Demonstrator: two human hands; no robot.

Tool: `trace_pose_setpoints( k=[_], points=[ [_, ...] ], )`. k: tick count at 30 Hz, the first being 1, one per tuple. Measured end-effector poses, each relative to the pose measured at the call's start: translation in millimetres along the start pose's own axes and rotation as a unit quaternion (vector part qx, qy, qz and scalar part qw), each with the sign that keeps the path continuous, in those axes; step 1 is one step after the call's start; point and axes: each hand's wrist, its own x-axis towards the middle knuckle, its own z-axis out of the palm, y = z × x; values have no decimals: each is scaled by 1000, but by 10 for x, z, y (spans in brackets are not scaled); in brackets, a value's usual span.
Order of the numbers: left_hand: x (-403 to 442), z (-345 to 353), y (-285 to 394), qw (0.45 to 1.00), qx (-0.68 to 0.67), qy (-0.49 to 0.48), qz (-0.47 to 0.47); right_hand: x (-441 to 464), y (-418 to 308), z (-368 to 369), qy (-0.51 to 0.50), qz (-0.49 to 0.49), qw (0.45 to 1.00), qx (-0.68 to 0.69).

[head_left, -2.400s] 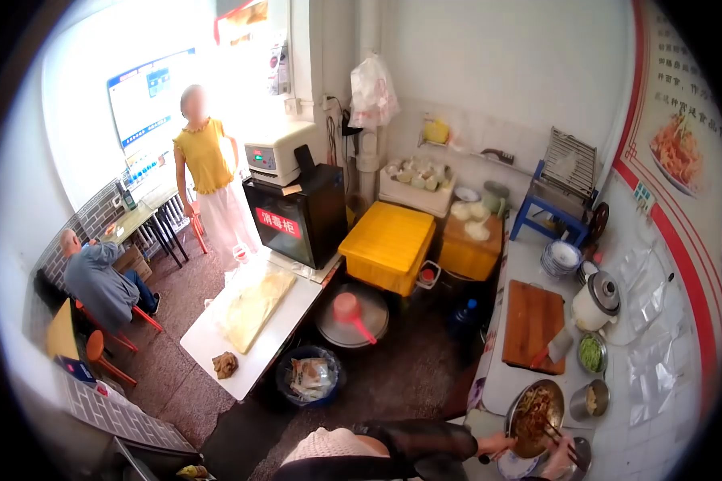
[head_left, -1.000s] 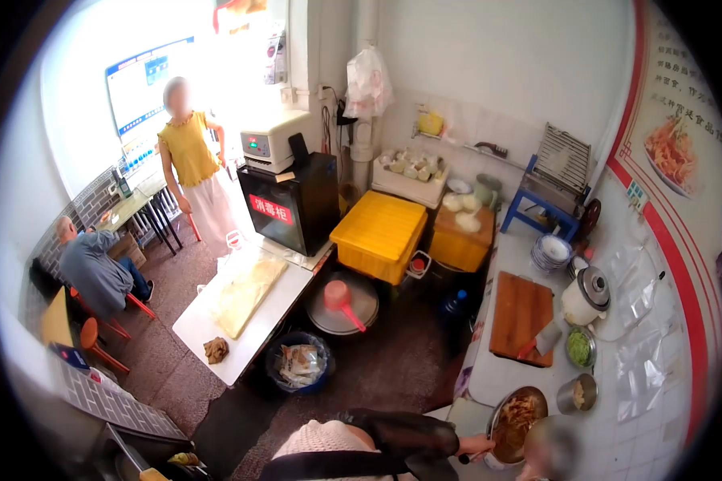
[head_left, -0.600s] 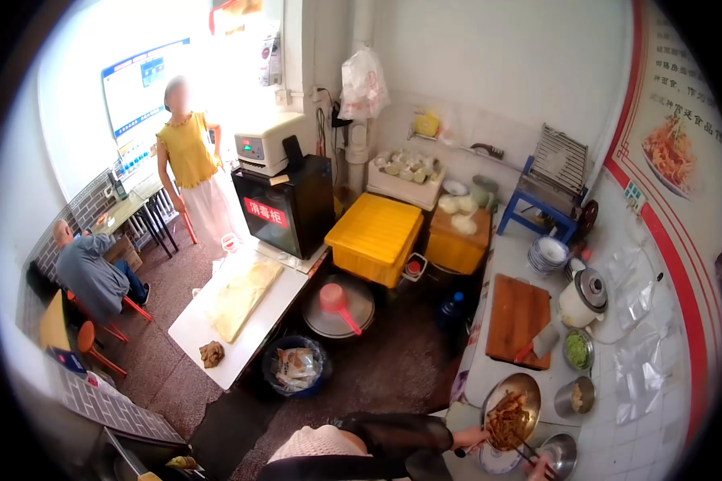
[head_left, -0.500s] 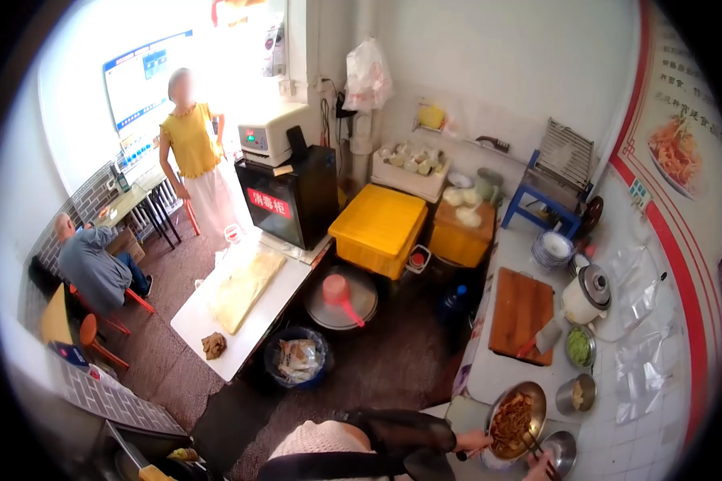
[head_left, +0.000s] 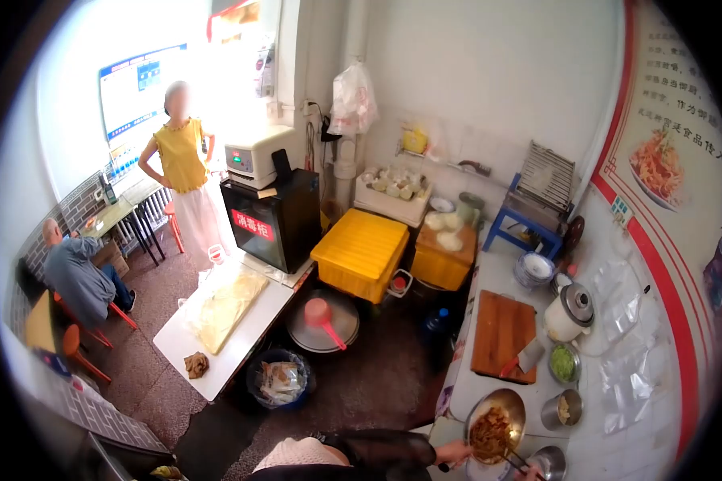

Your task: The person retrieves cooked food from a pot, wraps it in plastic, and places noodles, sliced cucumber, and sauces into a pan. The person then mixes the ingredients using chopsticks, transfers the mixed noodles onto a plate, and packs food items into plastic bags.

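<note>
At the near right, the left hand (head_left: pixel 455 451) curls round the black handle (head_left: pixel 444 466) of a pan (head_left: pixel 511 403). The pan looks stiff and fairly light, likely slick inside, so the handle is the sound place to hold it; the bowl of the pan lies just right of that hand. In it, the brown food (head_left: pixel 489 434) seems soft and slippery. Farther right, the right hand (head_left: pixel 528 474) appears to pinch dark chopsticks (head_left: pixel 515 459), though the picture's edge crops its fingers, beside a steel bowl (head_left: pixel 555 458).
</note>
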Motion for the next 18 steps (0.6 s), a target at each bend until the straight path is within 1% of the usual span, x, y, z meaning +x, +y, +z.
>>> trace_pose_setpoints(
  k=[2, 4, 5, 7, 10, 11, 13, 14, 16, 18],
  points=[
    [63, 11, -111, 1000, -6, 10, 18, 3, -17, 18, -2, 1, 1000, -2],
    [282, -16, -288, 996, 6, -91, -11, -4, -15, 51, -2, 2, 1000, -3],
    [331, -117, -286, 996, 10, -89, -13, -3, -15, 74, 0, 2, 1000, -3],
    [285, -211, -177, 998, -46, -31, -14, -24, 1, 88, 3, 2, 1000, -2],
    [74, 15, -95, 998, -60, -8, -28, -61, -3, 87, 3, 4, 1000, -2],
    [35, 100, -133, 997, -64, -9, -30, -69, 3, 71, 3, 4, 1000, -5],
    [44, 138, -146, 1000, -21, -21, -6, -80, 3, 73, 3, 5, 1000, -6],
    [241, 27, -235, 999, -30, -14, 27, -87, 13, 67, 3, 6, 1000, -7],
    [259, -152, -187, 999, -32, -21, 22, -97, 13, 30, 6, 6, 1000, -3],
    [238, -89, -217, 999, -35, -27, -3, -104, 5, 7, 5, 5, 1000, -6]
  ],
)
